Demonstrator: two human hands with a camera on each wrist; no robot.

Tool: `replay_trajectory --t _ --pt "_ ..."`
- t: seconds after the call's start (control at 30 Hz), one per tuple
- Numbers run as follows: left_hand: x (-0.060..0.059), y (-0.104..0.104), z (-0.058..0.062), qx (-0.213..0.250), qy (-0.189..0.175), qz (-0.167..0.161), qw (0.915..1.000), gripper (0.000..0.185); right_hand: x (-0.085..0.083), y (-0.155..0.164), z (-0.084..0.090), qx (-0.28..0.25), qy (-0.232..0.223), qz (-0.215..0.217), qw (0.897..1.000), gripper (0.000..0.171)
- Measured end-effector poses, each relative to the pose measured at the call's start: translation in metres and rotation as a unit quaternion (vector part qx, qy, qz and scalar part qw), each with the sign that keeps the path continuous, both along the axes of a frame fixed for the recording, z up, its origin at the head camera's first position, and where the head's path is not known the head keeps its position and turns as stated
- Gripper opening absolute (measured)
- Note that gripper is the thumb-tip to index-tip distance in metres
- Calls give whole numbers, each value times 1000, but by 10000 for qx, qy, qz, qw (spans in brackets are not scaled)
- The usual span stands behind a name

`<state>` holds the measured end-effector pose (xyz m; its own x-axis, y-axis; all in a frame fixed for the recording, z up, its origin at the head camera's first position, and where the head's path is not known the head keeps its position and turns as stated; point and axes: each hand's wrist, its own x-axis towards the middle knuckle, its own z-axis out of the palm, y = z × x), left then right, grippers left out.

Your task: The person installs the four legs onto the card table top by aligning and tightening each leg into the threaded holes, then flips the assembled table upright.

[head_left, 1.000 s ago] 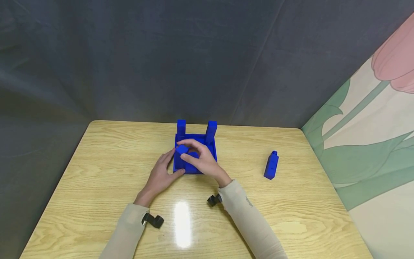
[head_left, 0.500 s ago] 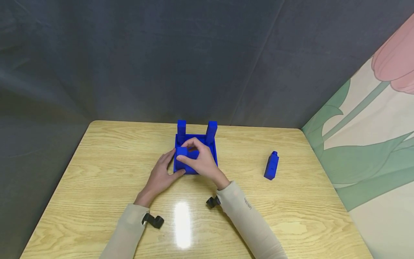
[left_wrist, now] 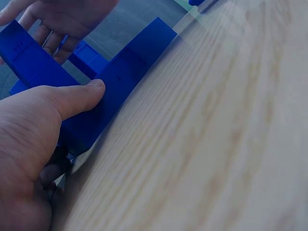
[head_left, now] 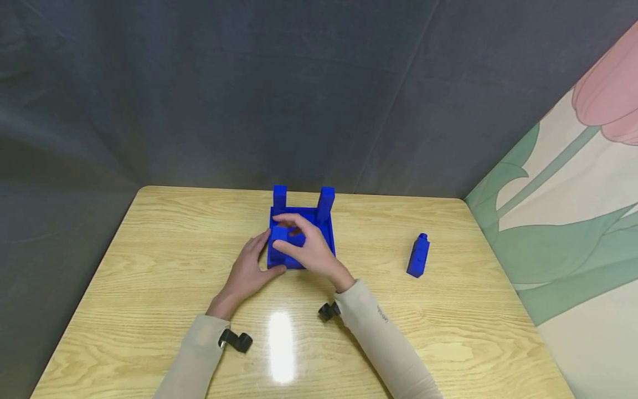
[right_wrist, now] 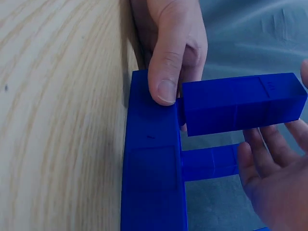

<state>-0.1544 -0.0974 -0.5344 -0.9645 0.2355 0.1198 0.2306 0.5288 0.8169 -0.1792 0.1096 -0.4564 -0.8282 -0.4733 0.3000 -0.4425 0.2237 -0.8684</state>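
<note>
Hands at a blue tray [head_left: 326, 235] on the counter [head_left: 149, 266].
The left hand [head_left: 247, 270] holds the tray's near-left corner, thumb on its front wall. The right hand [head_left: 311, 249] has its grip loosely around an upright blue block [head_left: 279, 234] standing in that corner, fingers relaxed.

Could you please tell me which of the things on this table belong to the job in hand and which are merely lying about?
In the job:
- blue base, steadied by the left hand
- blue post at the base's near left corner, with the right hand around it
- two blue posts upright at the back

Lying about:
- loose blue post, standing apart to the right
- wooden table
</note>
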Motion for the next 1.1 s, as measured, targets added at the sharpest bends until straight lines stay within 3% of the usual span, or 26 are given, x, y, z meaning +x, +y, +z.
replay_trajectory --t 0.23,0.4,0.67,0.83,1.1 --pt "0 0 -1 -12 -23 -2 10000 104 -4 5 -2 -796 -322 936 9919 51" --pt "1 -1 -1 -14 0 -17 10000 104 -3 7 -1 -887 -487 1123 9885 49" --pt "1 -1 0 -33 -8 -36 10000 102 -2 7 -1 -480 -342 832 9948 44" --pt "0 -1 -1 -20 67 -47 10000 102 -2 6 -3 -206 7 492 9986 43" --pt "-1 -1 -2 -70 126 -26 9999 103 1 2 2 298 378 -416 9980 35"
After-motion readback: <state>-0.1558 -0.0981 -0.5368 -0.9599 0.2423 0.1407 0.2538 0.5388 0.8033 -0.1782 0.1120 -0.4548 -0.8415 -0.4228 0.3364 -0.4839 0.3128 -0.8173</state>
